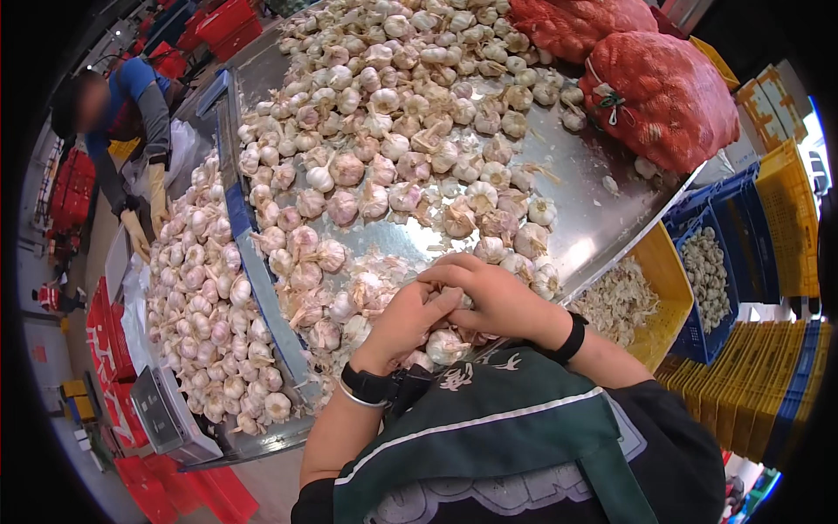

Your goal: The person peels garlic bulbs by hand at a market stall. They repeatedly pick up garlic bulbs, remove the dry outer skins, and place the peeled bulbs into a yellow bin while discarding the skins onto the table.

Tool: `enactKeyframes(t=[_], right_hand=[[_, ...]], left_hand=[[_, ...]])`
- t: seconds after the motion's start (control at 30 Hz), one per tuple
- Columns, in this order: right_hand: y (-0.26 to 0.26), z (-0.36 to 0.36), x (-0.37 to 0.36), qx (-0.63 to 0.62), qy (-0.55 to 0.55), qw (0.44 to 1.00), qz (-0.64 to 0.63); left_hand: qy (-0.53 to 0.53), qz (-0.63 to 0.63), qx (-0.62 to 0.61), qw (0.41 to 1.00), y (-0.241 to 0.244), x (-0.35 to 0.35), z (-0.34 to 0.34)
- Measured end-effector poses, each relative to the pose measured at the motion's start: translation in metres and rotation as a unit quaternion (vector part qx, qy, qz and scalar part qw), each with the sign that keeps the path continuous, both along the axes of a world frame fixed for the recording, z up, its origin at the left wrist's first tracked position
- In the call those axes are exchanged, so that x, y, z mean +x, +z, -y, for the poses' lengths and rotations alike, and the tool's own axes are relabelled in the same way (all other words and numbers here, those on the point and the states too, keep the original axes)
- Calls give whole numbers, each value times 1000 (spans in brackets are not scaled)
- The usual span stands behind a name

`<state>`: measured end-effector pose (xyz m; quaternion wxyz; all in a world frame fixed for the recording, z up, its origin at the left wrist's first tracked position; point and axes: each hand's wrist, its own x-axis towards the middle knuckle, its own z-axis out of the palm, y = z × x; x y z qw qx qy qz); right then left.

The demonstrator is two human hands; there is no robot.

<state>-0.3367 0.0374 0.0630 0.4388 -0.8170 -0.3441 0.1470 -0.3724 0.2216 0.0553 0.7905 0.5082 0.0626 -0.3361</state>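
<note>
Both my hands meet low over the near edge of a metal table. My left hand and my right hand close around a garlic bulb, mostly hidden by the fingers. Just below them, close to my apron, sits another garlic bulb. Loose papery garlic skins lie left of my hands. Beyond them, a large heap of garlic bulbs spreads over the table, many with dry outer skin and stem stubs.
A blue-edged divider separates a second garlic pile, where a gloved co-worker reaches in. A digital scale stands at the near left. Red mesh sacks rest at the far right. A yellow crate of skins adjoins the right edge.
</note>
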Motion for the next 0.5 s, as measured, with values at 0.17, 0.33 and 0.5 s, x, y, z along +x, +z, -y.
enactKeyframes(t=[0.17,0.33,0.5], right_hand=[[-7,110,10,149,-279,884,-344],[-41,361,-14,695,-480,530,-73],[-72,420,-40,579,-622,525,-27]], left_hand=[[-24,106,200,974,-18,1,-5],[-101,387,459,793,-45,18,-2],[-194,424,533,706,-93,44,27]])
